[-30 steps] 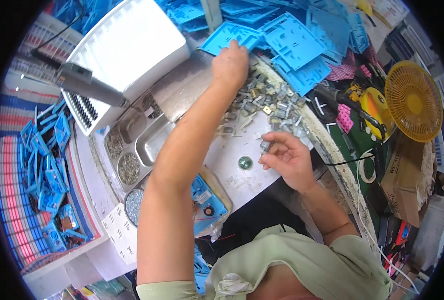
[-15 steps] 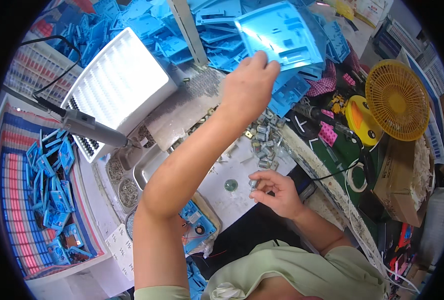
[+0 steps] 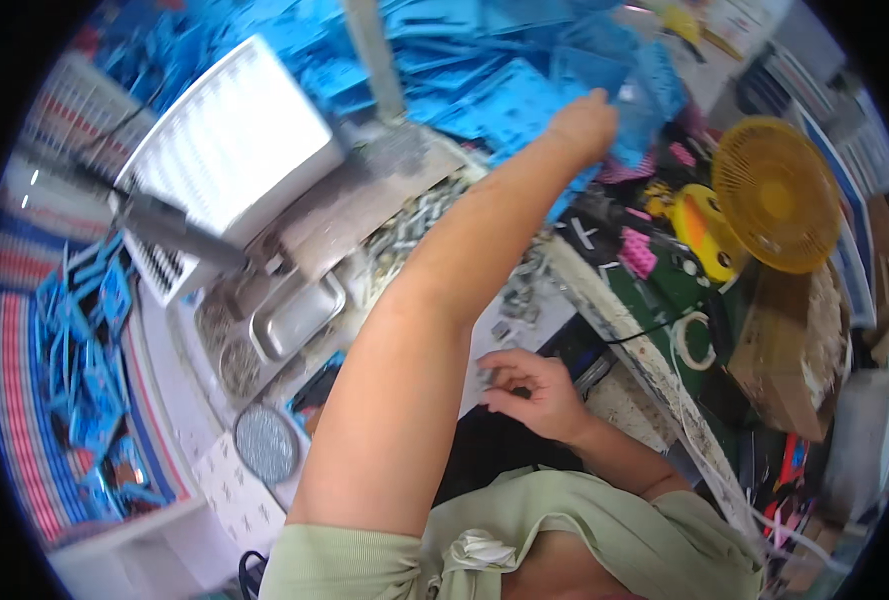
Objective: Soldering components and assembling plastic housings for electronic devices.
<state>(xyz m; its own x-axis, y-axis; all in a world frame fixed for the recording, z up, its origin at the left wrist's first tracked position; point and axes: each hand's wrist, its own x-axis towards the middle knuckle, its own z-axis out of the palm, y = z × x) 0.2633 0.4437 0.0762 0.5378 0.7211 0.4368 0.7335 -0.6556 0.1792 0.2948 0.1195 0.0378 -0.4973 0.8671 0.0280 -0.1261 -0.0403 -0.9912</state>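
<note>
My left hand (image 3: 585, 128) reaches far across to the pile of blue plastic panels (image 3: 510, 100). Its fingers are curled at a blue plastic panel (image 3: 641, 118), which is smeared by motion. Nearer my body, my right hand (image 3: 537, 392) pinches a small silvery metal motor (image 3: 486, 378) between thumb and fingers. Beyond it, several similar metal motors (image 3: 525, 290) lie loose on the worktop, partly behind my left forearm. A blue part (image 3: 327, 385) shows at the forearm's edge, the rest hidden.
A grey electric screwdriver (image 3: 180, 235) hangs by a white slotted box (image 3: 230, 150). Small parts trays include an oblong metal tray (image 3: 305, 318) and a round dish (image 3: 266, 444). At left, a bin holds blue pieces (image 3: 95, 370). A yellow fan (image 3: 777, 195) and carton (image 3: 780, 350) stand right.
My left hand has swung right with the blue panel, which was raised and glinting before. The right hand still holds the motor. The view has shifted, uncovering the round dish.
</note>
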